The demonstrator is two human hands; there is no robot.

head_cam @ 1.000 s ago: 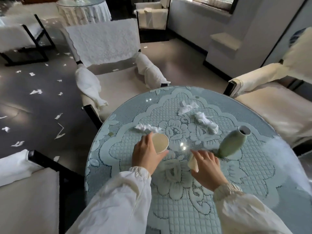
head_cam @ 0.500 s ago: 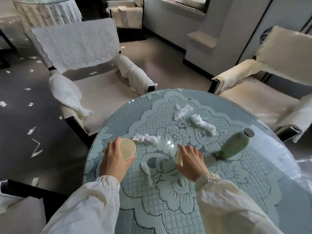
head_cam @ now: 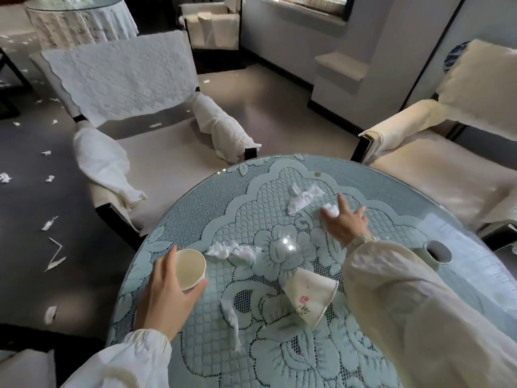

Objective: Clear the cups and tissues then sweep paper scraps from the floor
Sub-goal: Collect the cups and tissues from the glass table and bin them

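My left hand grips an upright cream paper cup at the left edge of the round glass table. A second paper cup, with a small flower print, lies flattened on its side at the table's middle. My right hand reaches across the table with fingers spread, fingertips on a crumpled white tissue. Another tissue lies just beyond it. A wad of tissue sits beside the held cup, and a thin tissue strip lies nearer me. White paper scraps dot the dark floor on the left.
A pale green vase stands at the table's right, partly behind my right sleeve. Cloth-covered armchairs stand at the far left and right of the table. Another chair corner is at my lower left. A second draped table is far back.
My right hand let go of the flower-print cup, which now lies on the table, and reached forward to the far tissue. My left hand keeps the cup, drawn toward the table's left edge.
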